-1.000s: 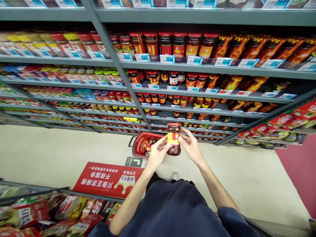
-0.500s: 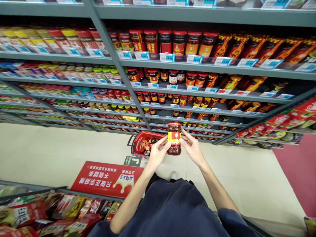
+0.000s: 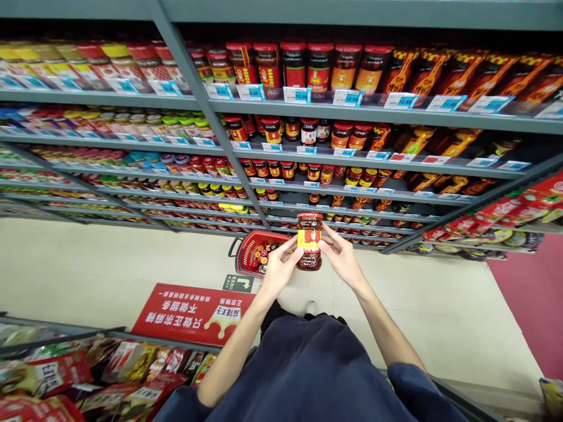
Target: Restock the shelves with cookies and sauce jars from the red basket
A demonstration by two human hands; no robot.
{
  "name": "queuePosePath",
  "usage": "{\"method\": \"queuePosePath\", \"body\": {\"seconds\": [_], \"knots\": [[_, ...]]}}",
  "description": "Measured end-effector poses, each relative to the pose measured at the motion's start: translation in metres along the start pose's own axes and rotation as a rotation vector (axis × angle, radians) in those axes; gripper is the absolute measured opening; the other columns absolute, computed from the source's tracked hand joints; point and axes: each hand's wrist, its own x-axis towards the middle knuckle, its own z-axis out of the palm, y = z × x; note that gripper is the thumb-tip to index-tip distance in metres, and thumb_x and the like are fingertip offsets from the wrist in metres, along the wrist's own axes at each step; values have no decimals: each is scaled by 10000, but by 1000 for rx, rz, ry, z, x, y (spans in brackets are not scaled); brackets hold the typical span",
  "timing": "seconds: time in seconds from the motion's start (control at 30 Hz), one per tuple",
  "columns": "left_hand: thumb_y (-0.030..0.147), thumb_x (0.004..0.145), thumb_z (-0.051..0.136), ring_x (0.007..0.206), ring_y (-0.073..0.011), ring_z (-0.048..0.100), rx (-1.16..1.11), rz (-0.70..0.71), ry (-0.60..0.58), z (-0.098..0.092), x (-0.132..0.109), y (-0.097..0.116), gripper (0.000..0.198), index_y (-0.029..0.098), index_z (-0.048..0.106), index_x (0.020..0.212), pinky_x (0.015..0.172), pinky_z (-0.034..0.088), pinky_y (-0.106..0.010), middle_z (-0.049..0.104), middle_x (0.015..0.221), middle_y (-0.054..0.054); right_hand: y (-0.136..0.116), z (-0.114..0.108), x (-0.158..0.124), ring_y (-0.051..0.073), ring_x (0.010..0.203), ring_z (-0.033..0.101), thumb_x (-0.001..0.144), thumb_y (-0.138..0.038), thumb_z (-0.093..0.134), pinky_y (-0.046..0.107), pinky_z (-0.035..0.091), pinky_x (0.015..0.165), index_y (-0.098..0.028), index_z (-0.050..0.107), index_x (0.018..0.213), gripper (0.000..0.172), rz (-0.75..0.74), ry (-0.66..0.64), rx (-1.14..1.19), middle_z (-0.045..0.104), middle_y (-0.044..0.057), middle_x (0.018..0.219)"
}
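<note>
Beyond the hands, tall grey shelving stocked with jars is observed; its topmost row of price tags, visible in the earlier frame, has been lost from view at the upper edge. Pale floor is seen below and to either side of the hands. On the near side of the hands, the torso is covered by a dark navy garment, from which both bare forearms are extended forward and angled inward. A red sign is noted near and to the left of the left forearm. Just beyond the left hand, and partly hidden by it, a red basket with small items inside is placed. The left hand and the right hand are held level, with a jar pinched between them, thumbs on its near face. Its red lid is held uppermost. The grip is found unchanged.
</note>
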Motion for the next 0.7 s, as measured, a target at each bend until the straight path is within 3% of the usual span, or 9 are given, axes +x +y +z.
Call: {"method": "queuePosePath", "body": {"seconds": [0.2,0.33,0.4,0.5,0.6,0.7], "knots": [[515,869,808,1441,-327,568,33,72,-84,-5,16,-5,745,159,601,1490,1223,459,-470,591,1539,-174,14,-1,17,234,1219,707,849,-472,845,449,569,1124,-290,502,1587,834,-25,-42,52,666,98,1443],[515,903,769,1479,-297,530,95,90,-137,-10,46,-5,743,182,554,1531,1272,386,-457,564,1573,-161,23,4,48,226,1147,740,784,-423,900,403,620,1035,-309,332,1663,1053,-38,28,-34,665,114,1415],[530,930,732,1477,-282,527,146,112,-118,-15,70,-2,685,191,582,1506,1276,371,-440,578,1561,-148,27,8,71,229,1124,750,806,-425,878,395,641,993,-322,245,1689,1091,-71,1,-106,645,116,1447],[601,986,617,1426,-282,555,291,160,-34,-26,116,4,554,181,717,1334,1235,402,-417,644,1469,-139,39,9,116,239,1175,737,888,-438,793,416,622,1045,-318,283,1678,948,-167,-47,-248,644,97,1466],[683,1004,510,1261,-302,646,392,159,38,-32,170,7,613,151,800,1095,1149,467,-430,748,1240,-141,59,2,167,250,1265,694,934,-420,744,467,509,1198,-282,321,1661,852,-283,-42,-430,680,95,1420],[662,992,558,1184,-302,687,346,171,51,-33,222,2,592,134,799,1104,1111,496,-432,780,1181,-136,80,-12,219,267,1362,628,958,-382,711,490,411,1277,-254,346,1641,786,-413,-35,-608,607,119,1516]]}}
